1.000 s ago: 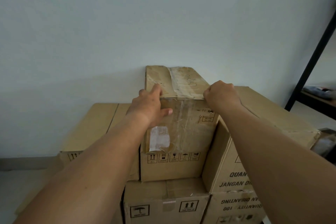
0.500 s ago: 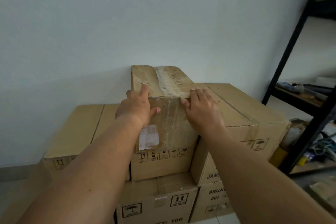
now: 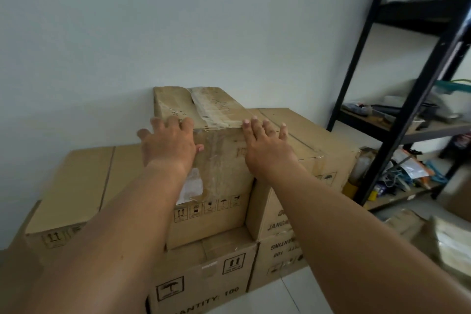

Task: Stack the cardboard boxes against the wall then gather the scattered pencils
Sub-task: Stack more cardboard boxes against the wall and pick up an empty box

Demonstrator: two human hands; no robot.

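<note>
Five cardboard boxes [image 3: 204, 275] are standing stacked at the wall [image 3: 178, 33]. The left hand [image 3: 169, 146] and the right hand [image 3: 267, 151], both with fingers spread wide and holding nothing, are lying against the top box [image 3: 221, 176].

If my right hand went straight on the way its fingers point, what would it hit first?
Likely the taped top box: on the right hand the straight fingers sit at its upper front-right edge. Past that, only the wall behind. Depth is unclear.
</note>
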